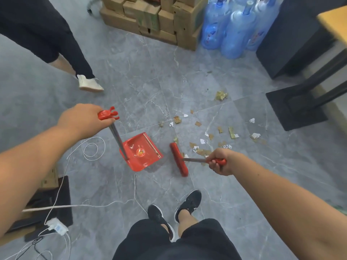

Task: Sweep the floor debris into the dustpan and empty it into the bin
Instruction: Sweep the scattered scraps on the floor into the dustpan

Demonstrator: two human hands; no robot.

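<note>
A red dustpan [143, 152] rests on the grey tiled floor, its mouth facing right. My left hand [84, 118] grips the red top of its metal handle. My right hand [220, 163] is closed on the red grip of a broom, whose red head [178, 159] sits on the floor just right of the dustpan. Scraps of paper and cardboard debris [204, 145] lie scattered to the right of the broom head, up to a gold crumpled piece [221, 95]. No bin is in view.
Another person's leg and white shoe [89, 83] stand at upper left. Cardboard boxes [150, 17] and blue water jugs [234, 29] line the back. A black table base [294, 107] is at right. White cords [93, 149] and a power strip [57, 226] lie at lower left.
</note>
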